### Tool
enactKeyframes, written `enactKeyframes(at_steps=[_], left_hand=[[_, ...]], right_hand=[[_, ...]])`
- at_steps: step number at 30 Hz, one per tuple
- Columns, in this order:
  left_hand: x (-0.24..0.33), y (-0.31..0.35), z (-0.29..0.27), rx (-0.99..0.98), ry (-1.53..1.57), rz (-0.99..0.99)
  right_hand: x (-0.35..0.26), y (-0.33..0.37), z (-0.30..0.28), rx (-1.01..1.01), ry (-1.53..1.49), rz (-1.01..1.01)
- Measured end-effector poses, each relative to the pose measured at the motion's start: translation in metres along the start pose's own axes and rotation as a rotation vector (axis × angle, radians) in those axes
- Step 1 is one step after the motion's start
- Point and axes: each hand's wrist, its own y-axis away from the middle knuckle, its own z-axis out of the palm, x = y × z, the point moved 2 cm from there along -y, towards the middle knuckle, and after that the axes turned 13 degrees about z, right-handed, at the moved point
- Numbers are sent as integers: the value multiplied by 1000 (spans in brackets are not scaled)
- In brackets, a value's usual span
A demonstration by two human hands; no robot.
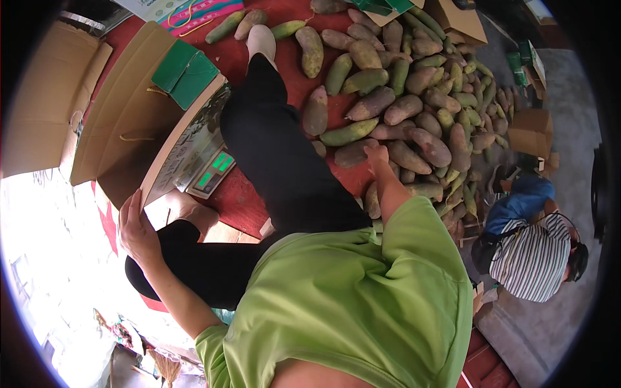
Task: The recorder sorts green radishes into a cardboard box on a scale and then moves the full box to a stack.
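Observation:
At the left, my left hand (138, 229) grips the lower corner of an open cardboard box (139, 123) with green flaps and a printed side. Beside that box, a scale (212, 173) shows a lit green display. Out ahead to the right, my right hand (378, 156) is closed on the end of a brownish-pink radish (353, 153) at the near edge of a heap. The heap of long radishes (404, 110), some green and some dusty pink, spreads over a red surface.
Another open cardboard box (48, 97) stands at the far left. My black-trousered leg (284, 161) lies between the box and the radishes. A person in a striped top (530, 262) is bent over at the right, near more cardboard (530, 132). A broom (167, 365) shows at lower left.

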Motion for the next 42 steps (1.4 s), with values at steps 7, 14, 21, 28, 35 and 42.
enactKeyframes(at_steps=[7,14,21,28,35,42], left_hand=[[4,5,-8,-20,-100,-84],[8,1,-15,-26,-69,-118],[4,3,-15,-30,-94,-67],[3,3,-17,-43,-67,-65],[-1,8,-22,-40,-38,-71],[-4,6,-19,-25,16,-73]], right_hand=[[-23,61,7,-325,-335,495],[-15,50,29,-362,-511,704],[-5,64,18,-363,-369,560],[-37,105,-17,-281,-173,63],[-166,187,-52,-470,-178,-622],[-308,354,-96,-470,-107,-1185]])
